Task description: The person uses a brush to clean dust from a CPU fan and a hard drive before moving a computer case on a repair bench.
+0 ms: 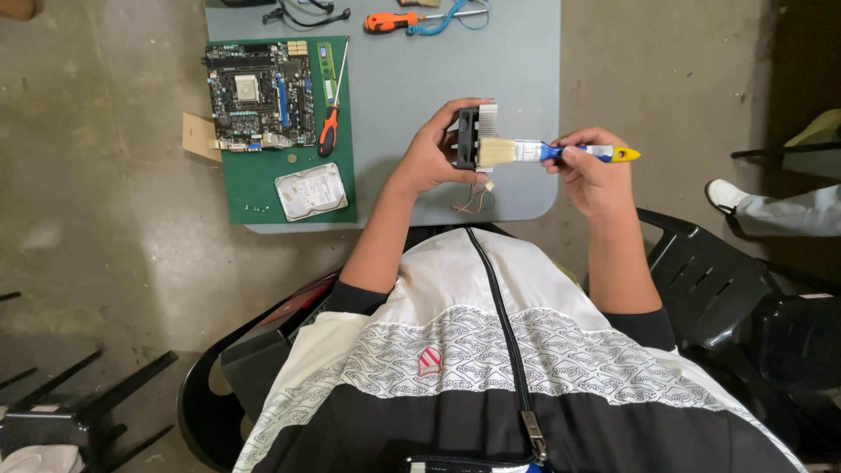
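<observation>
My left hand (435, 149) grips a black cooler fan with a silver finned heatsink (473, 131), held above the grey table (517, 70); thin coloured wires dangle under it. My right hand (589, 171) holds a paintbrush with a blue and yellow handle (561, 152). Its pale bristles lie against the side of the fan and heatsink.
A green mat (263, 180) at the table's left carries a motherboard (258, 95), a memory stick (327, 70), a red-handled screwdriver (330, 123), a hard drive (311, 191) and small screws. An orange screwdriver (394, 21) and cables lie at the far edge. Black chairs stand around; another person's shoe (725, 194) is at right.
</observation>
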